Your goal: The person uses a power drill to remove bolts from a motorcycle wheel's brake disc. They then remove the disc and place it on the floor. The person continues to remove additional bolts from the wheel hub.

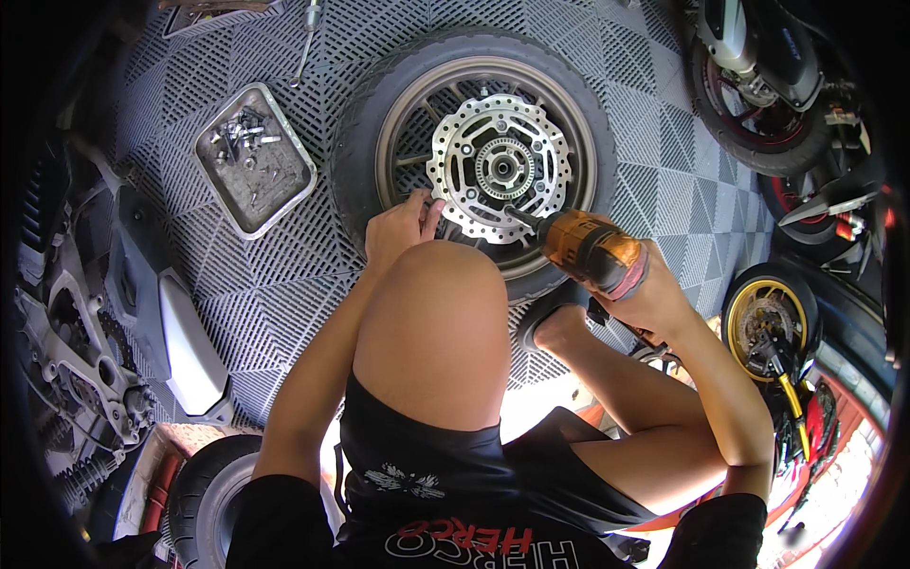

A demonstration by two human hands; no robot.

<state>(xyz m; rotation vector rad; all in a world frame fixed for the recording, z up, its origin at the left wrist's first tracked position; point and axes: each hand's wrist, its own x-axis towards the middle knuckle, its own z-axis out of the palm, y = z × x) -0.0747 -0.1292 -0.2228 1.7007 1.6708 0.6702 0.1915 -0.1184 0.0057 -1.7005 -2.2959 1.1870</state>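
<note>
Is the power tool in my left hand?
No, the right hand grips the power tool, while the left hand is at the brake disc.

- Wheel (387,156): black tyre, bronze spoked rim; lying flat on floor (313,327).
- Brake disc (450,128): silver, perforated, scalloped edge; face up, centred over wheel.
- Power driver (592,248): orange-black, tilted; bit (523,218) at disc's near side, contact unclear.

I count two bare hands, the left hand (403,228) and the right hand (656,299); one orange-and-black power driver (592,248); one bronze-spoked wheel (412,159) with a black tyre; one silver, wavy-edged metal brake disc (445,142); one gold-rimmed wheel (758,322) over to the right; and one rectangular grey metal tray (275,192), its several small metal pieces (248,133) too jumbled to number.
</note>
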